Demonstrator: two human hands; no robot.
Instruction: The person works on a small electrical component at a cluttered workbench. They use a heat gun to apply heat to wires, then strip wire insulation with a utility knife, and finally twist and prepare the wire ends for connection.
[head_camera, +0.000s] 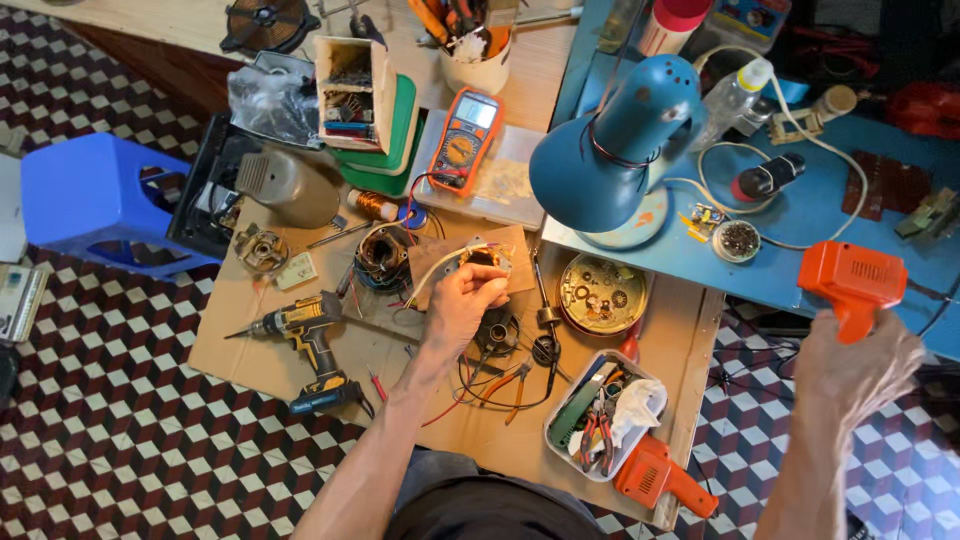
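The left hand (462, 300) rests over the middle of the cardboard-covered tabletop (250, 340), its fingers (490, 290) pinched on a small wired part (487, 258) lying on a brown board. A motor stator (383, 256) sits just beside it on one side and a round tin of small parts (602, 293) on the other, so little bare surface remains there. The right hand (858, 365) is raised past the tabletop's right edge, over the tiled floor (100, 420), fingers clenched around an orange soldering gun (850, 280). A cordless drill (305, 335) lies near the left edge.
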